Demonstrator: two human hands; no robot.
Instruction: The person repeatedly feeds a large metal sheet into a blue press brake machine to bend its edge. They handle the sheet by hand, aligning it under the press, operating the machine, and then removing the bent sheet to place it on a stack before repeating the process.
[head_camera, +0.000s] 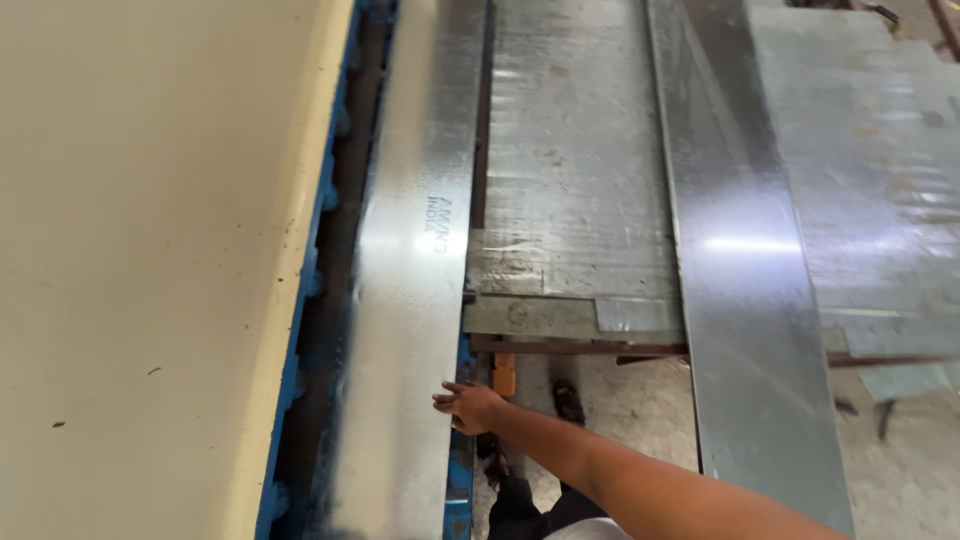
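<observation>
Far left: cream machine panel (150, 270), then a blue frame edge (300, 330) with a dark gap beside it. A long galvanised sheet strip (410, 300) lies lengthwise on the blue bed. Right hand (468, 407) rests at the strip's right edge, fingers spread flat, gripping nothing. Left hand out of view. Further right, stacked metal sheets (575, 160) and a second long strip (750, 260).

Risks: bare fingers on a raw sheet edge could get cut; a sideways push could skew the strip into the gap.
</observation>
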